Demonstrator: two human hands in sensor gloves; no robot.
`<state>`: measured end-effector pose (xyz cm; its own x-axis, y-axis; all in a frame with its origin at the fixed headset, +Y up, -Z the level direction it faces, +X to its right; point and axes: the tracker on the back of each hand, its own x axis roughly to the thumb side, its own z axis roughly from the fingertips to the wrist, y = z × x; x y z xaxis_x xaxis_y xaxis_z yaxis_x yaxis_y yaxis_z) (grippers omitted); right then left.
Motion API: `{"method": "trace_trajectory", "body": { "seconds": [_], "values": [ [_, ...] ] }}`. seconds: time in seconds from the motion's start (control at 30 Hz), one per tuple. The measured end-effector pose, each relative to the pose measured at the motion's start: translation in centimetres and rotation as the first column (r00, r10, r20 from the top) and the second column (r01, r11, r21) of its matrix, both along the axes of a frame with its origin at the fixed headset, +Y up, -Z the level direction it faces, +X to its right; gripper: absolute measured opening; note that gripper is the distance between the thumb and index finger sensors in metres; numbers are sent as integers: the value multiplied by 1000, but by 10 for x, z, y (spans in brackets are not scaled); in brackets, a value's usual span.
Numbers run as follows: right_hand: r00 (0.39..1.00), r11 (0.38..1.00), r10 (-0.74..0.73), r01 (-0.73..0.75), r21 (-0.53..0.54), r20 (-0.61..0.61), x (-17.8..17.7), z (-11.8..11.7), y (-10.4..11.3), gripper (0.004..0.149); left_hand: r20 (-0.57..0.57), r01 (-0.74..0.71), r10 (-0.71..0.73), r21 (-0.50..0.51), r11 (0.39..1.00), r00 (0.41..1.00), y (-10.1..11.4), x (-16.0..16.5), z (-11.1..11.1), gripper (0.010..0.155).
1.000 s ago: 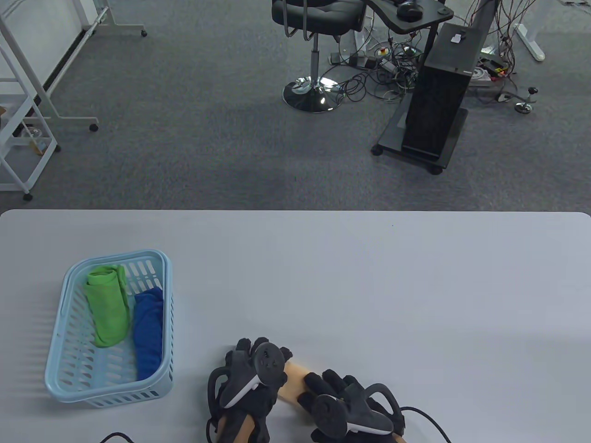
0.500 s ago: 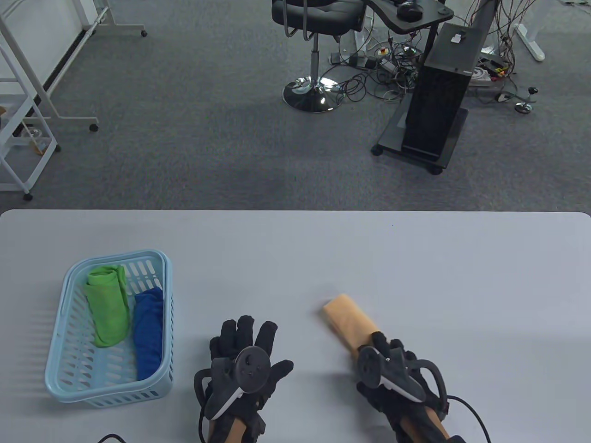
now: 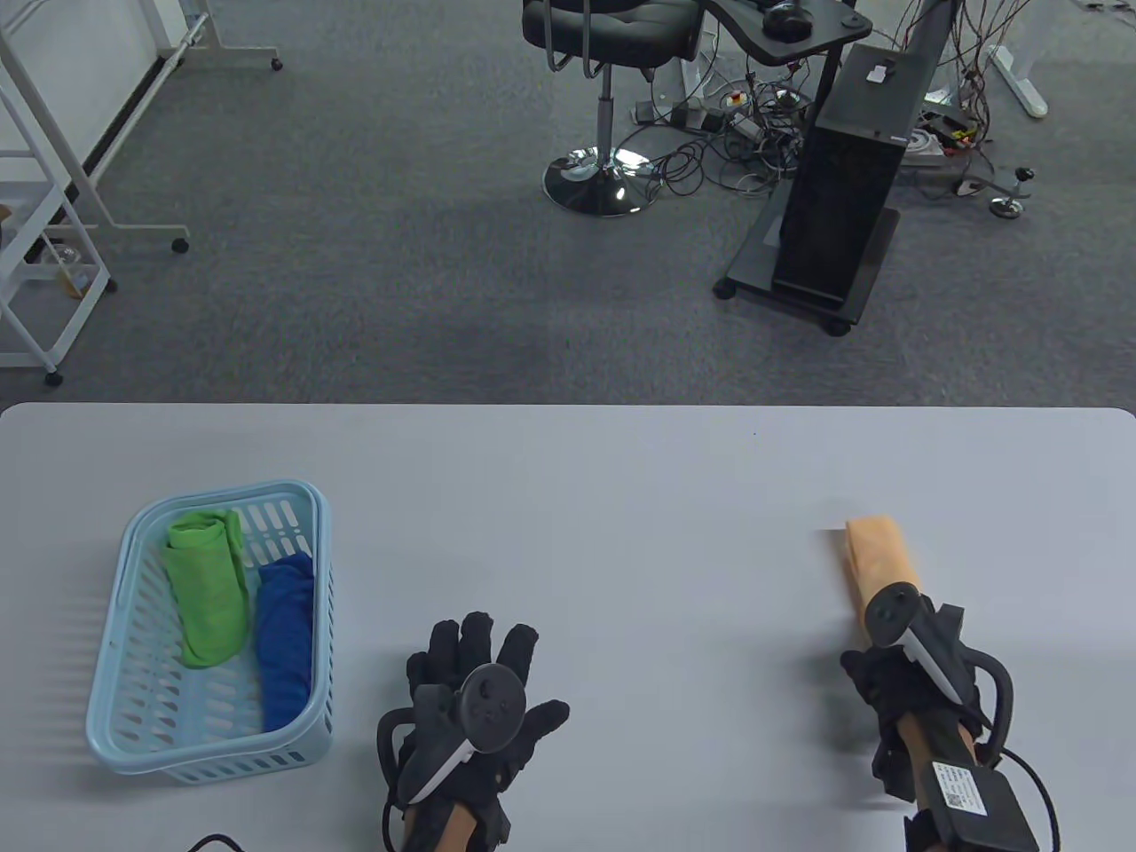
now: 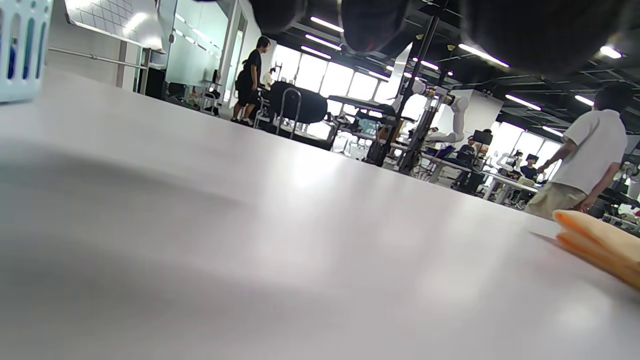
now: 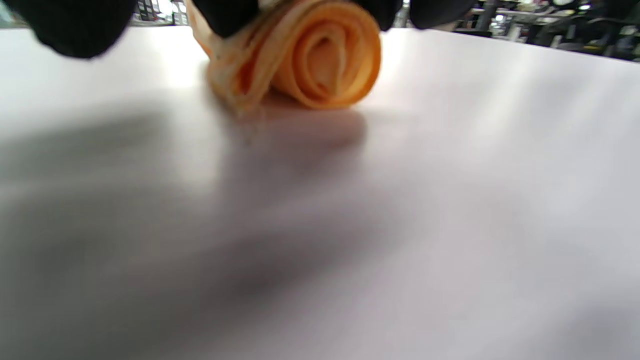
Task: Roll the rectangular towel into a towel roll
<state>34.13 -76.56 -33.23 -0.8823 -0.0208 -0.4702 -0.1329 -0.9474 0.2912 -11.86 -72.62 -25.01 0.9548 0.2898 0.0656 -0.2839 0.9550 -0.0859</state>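
A rolled orange towel [image 3: 877,559] lies on the white table [image 3: 621,515] at the right, its far end pointing away from me. My right hand [image 3: 901,643] grips its near end from above. The right wrist view shows the spiral end of the orange towel [image 5: 320,60] resting on the table under my fingertips [image 5: 227,15]. My left hand [image 3: 475,674] lies flat on the table at the front centre with its fingers spread, holding nothing. The left wrist view shows the far end of the towel [image 4: 597,245] at its right edge.
A light blue basket [image 3: 306,737] stands at the front left with a rolled green towel [image 3: 209,586] and a rolled blue towel [image 3: 286,635] in it. Its corner shows in the left wrist view [image 4: 22,50]. A black cable [image 3: 1034,781] trails from my right wrist.
My right hand has carried the rolled orange towel from the front centre over to the right side of the table. My left hand let go of it and now lies open on the table.
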Motion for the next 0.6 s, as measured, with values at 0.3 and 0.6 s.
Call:
{"method": "trace_trajectory", "body": {
  "seconds": [0.3, 0.6],
  "values": [
    [988, 998, -18, 28, -63, 156, 41, -13, -7, 90, -7, 0, 0, -28, 1000, 1000, 0, 0, 0, 89],
    [966, 994, 7, 22, -107, 259, 82, -24, -13, 92, -17, 11, -12, -52, 999, 1000, -1, -1, -1, 89]
  ]
}}
